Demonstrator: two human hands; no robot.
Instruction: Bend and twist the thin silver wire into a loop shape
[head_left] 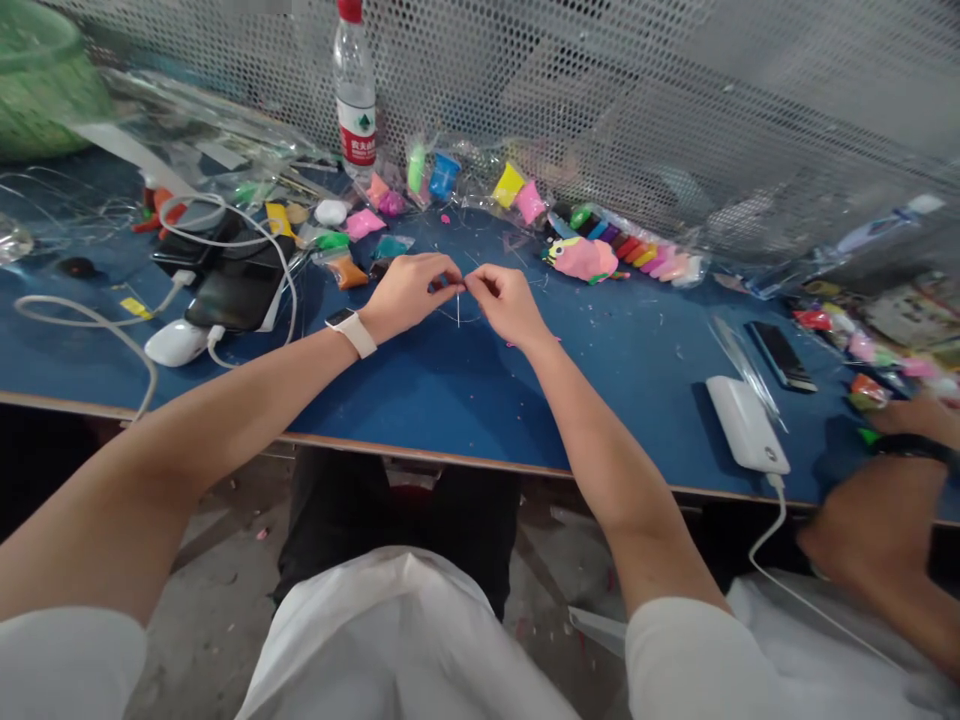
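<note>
My left hand (412, 293) and my right hand (511, 303) meet fingertip to fingertip above the blue table, both closed in a pinch. A thin white strand (459, 312) points straight down from the tips of my left fingers. Whatever my right fingers grip is too small to make out. To the right of my hands lies a pink clay fish (585, 259) with a yellow face and green bits. Beyond my left hand are an orange clay packet (346, 271) and a teal packet (392, 246).
A water bottle (355, 95) stands at the back by the mesh screen (480, 80). Phones (244, 275) and white cables lie left. A white power bank (747, 424) and a dark phone (781, 355) lie right, near another person's arm (892, 510). Clay packets line the back.
</note>
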